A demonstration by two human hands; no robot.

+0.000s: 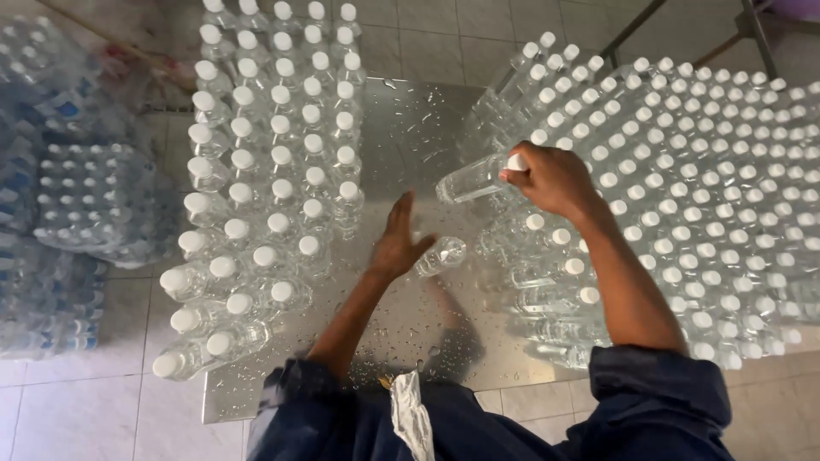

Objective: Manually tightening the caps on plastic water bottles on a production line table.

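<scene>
One bottle (468, 181) tilted, cap (516, 161) pointing right

Two bare forearms, no watch, rings or gloves visible. Left hand (400, 242) and right hand (551, 177) both uncovered. Dark navy blue fabric sleeves (662, 397) pushed up and bunched thickly near the elbows, creased and slightly shiny. A crumpled white cloth or plastic scrap (412, 414) hangs at the chest.
</scene>
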